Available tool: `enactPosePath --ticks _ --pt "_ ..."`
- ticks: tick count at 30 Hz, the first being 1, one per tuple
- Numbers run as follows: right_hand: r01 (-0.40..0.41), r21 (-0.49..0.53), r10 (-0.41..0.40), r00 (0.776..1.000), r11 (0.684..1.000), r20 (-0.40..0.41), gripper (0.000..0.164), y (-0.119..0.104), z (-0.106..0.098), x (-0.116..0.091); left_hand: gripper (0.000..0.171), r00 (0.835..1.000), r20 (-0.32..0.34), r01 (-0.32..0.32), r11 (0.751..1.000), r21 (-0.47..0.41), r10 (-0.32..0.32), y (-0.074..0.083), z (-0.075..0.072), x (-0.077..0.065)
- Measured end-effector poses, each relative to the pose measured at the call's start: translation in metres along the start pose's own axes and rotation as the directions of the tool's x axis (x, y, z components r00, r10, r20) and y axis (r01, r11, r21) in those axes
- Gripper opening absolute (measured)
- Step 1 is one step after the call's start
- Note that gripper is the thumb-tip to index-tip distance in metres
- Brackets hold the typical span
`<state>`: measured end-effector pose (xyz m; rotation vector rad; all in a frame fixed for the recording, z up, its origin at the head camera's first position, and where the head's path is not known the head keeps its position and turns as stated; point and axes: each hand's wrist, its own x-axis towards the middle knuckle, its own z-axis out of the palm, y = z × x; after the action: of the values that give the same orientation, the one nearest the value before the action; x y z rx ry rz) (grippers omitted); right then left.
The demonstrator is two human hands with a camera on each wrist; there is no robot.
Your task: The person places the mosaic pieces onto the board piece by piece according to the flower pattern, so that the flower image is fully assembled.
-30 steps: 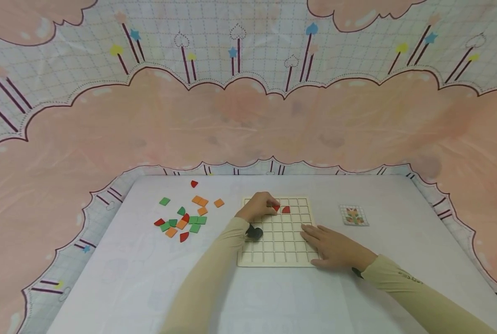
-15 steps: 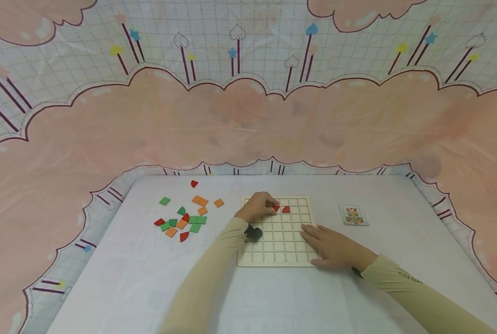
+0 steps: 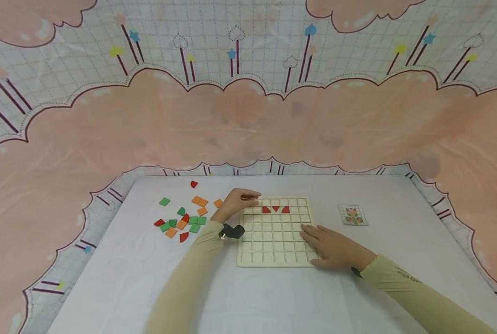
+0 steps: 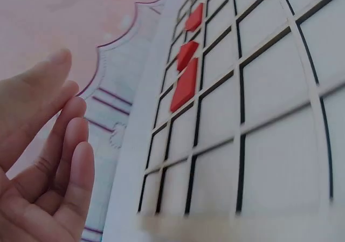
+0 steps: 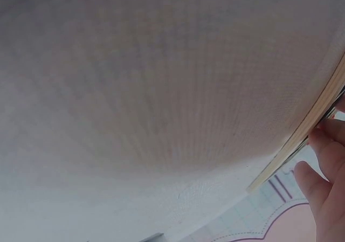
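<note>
We see a white-covered table [image 3: 282, 301] whose far edge meets a backdrop [image 3: 248, 125] of peach scalloped shapes and candle-like stripes, which also shows past its left and right edges. The pale gridded board [image 3: 273, 266] lies flat about midway between those side edges, nearer the far edge than the bottom of our view. Three red pieces [image 3: 275, 208] sit in its second row from the far side. Loose pieces [image 3: 182, 224], red, green and orange, lie toward the table's far left corner; a picture card [image 3: 353, 215] lies to the board's right. Broad white cloth separates the card from the right edge, and the board from our view's bottom. At the board's far left corner our left hand [image 3: 235, 202] has fingers loosely extended, holding nothing; our right hand [image 3: 336, 248], fingers spread, rests on the board's right edge.
</note>
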<state>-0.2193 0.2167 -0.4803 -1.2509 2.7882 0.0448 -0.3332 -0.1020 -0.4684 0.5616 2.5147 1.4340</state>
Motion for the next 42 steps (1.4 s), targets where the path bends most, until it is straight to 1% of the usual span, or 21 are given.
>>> enactPosePath --ticks 3,5,9,10,12,14,16,18,21,22,23,25,32,36,38,42 --pt "0.006 0.004 -0.006 1.000 1.000 -0.006 0.071 0.000 0.000 -0.001 0.035 0.998 -0.045 0.047 0.998 -0.043 -0.049 -0.003 -0.016 -0.013" --pt "0.004 0.010 -0.004 1.000 1.000 -0.006 0.071 0.000 -0.001 -0.001 0.034 0.994 -0.071 0.080 0.996 -0.044 -0.083 -0.005 -0.027 -0.022" --pt "-0.005 0.017 0.005 1.000 1.000 0.003 0.071 -0.001 -0.002 -0.002 0.036 0.987 -0.103 0.120 0.992 -0.038 -0.123 -0.012 -0.051 -0.040" --pt "-0.007 0.018 0.007 1.000 1.000 0.004 0.071 -0.001 -0.002 -0.002 0.037 0.987 -0.106 0.121 0.992 -0.032 -0.124 -0.014 -0.057 -0.044" --pt "-0.008 0.021 0.008 1.000 1.000 0.011 0.072 -0.001 -0.002 -0.002 0.038 0.985 -0.119 0.126 0.992 -0.028 -0.128 -0.021 -0.068 -0.052" --pt "-0.012 0.022 0.011 1.000 1.000 0.017 0.072 -0.001 -0.002 -0.002 0.040 0.980 -0.136 0.142 0.989 -0.046 -0.147 -0.028 -0.077 -0.059" --pt "-0.012 0.018 0.012 1.000 1.000 0.018 0.072 -0.001 -0.002 -0.002 0.041 0.979 -0.149 0.136 0.990 -0.047 -0.142 -0.036 -0.085 -0.064" --pt "-0.011 0.013 0.011 1.000 1.000 0.017 0.072 0.000 -0.001 -0.001 0.042 0.972 -0.168 0.159 0.986 -0.059 -0.166 -0.045 -0.090 -0.068" --pt "-0.005 0.009 0.005 1.000 1.000 0.011 0.072 0.000 -0.001 0.000 0.043 0.957 -0.192 0.213 0.976 -0.043 -0.217 -0.054 -0.094 -0.072" --pt "-0.004 0.010 0.004 1.000 1.000 0.011 0.072 0.000 -0.001 0.000 0.043 0.950 -0.201 0.238 0.971 -0.036 -0.241 -0.056 -0.095 -0.073" --pt "-0.005 0.010 0.004 1.000 1.000 0.014 0.072 0.000 -0.001 0.000 0.042 0.942 -0.210 0.261 0.965 -0.032 -0.261 -0.058 -0.095 -0.074" --pt "-0.008 0.010 0.008 1.000 1.000 0.019 0.072 -0.001 -0.002 0.001 0.041 0.933 -0.222 0.287 0.958 -0.023 -0.285 -0.060 -0.095 -0.077" --pt "-0.021 0.028 0.021 0.999 0.999 0.032 0.072 -0.004 -0.005 0.002 0.036 0.919 -0.265 0.319 0.945 0.069 -0.291 -0.064 -0.092 -0.078" --pt "-0.015 0.025 0.015 1.000 1.000 0.024 0.071 -0.004 -0.006 0.001 0.034 0.919 -0.266 0.330 0.937 0.114 -0.292 -0.064 -0.089 -0.077" --pt "-0.014 0.024 0.014 1.000 1.000 0.021 0.071 -0.004 -0.005 0.002 0.032 0.923 -0.261 0.320 0.940 0.120 -0.281 -0.063 -0.086 -0.076" --pt "-0.017 0.038 0.017 1.000 0.999 0.021 0.071 -0.003 -0.004 0.001 0.031 0.936 -0.257 0.279 0.952 0.121 -0.242 -0.061 -0.082 -0.075"
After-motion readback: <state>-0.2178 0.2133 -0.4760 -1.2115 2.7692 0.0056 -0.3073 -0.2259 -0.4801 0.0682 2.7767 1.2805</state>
